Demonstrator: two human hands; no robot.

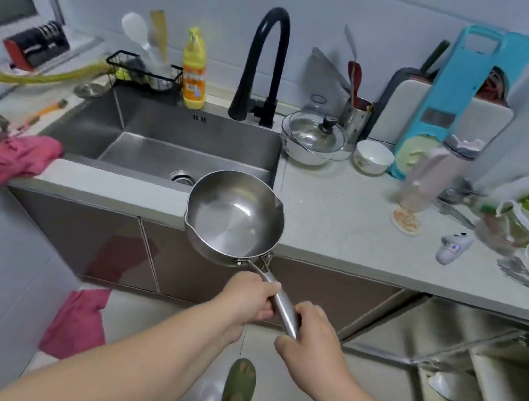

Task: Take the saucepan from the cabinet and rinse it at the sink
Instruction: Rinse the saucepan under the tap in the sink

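A shiny steel saucepan (233, 218) with two pouring lips hangs in the air over the counter's front edge, just right of the sink (162, 137). It looks empty. My left hand (250, 297) grips the upper part of its handle. My right hand (312, 339) holds the handle's lower end. The black curved faucet (264, 63) stands behind the sink, and no water runs from it. The cabinet (460, 353) at the lower right stands open, with bowls on its pull-out rack.
A lidded pot (313, 137), a white bowl (374, 156), a utensil holder, cutting boards and a pink bottle (428, 176) crowd the counter to the right. A yellow detergent bottle (194, 69) and wire rack sit behind the sink. A pink cloth (19, 156) lies left.
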